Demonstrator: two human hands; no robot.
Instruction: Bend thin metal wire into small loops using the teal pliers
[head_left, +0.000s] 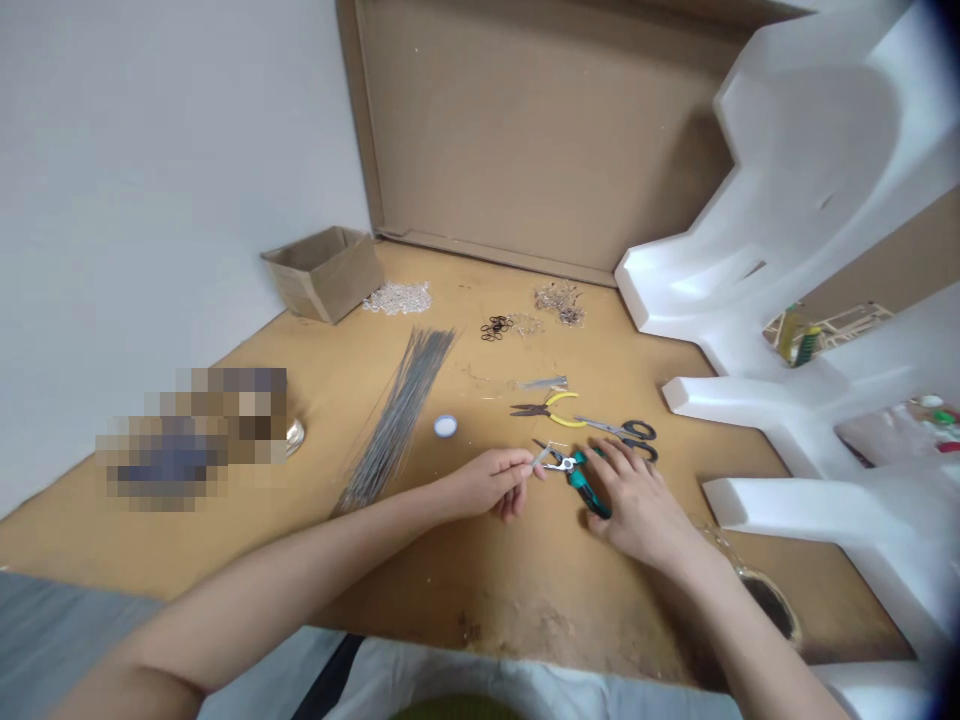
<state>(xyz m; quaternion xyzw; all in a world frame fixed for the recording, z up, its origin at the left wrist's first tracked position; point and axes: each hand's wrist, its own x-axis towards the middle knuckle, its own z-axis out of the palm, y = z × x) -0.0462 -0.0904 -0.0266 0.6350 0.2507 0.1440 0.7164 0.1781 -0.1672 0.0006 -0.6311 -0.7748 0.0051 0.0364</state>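
Observation:
My left hand (495, 480) pinches a small piece of silver wire (541, 456) between thumb and fingertips, its end at the jaws of the teal-handled pliers (581, 482). My right hand (637, 495) rests over the teal handles, fingers curled around them on the brown board (420, 560). Just beyond lie yellow-handled pliers (551, 408) and black-handled scissors (626, 432).
A bundle of long grey wires (397, 415) lies left of my hands beside a small white cap (445, 426). Farther back sit a small cardboard box (324, 272), clear beads (397, 297), dark rings (496, 327) and metal findings (559, 300). White foam packing (787, 300) fills the right.

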